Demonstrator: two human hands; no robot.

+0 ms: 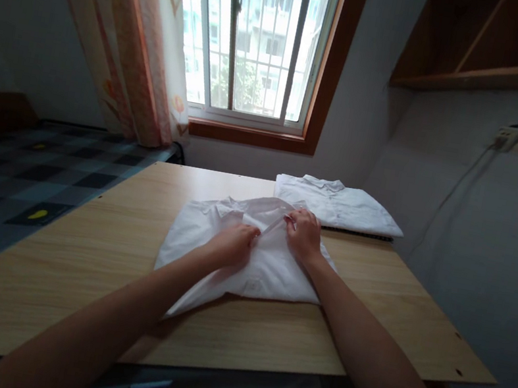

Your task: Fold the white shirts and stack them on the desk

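the pale wooden worktop [109, 248] carries a rumpled white shirt [280, 271] and, toward its far right corner, a folded shirt [337, 206].

A rumpled white shirt [270, 269] lies on the pale wooden board [96, 232].

A white shirt [275, 274] is laid on the wooden desk [103, 253], its cloth pinched by the left hand [234, 244] and the right hand [303, 232], which are held slightly apart. Behind the right hand, a folded shirt [337, 206] is placed. The window [266, 41] is flanked by a patterned curtain [132, 31]; a checked bed [6, 176] is seen at left, a shelf [504, 80] at upper right.
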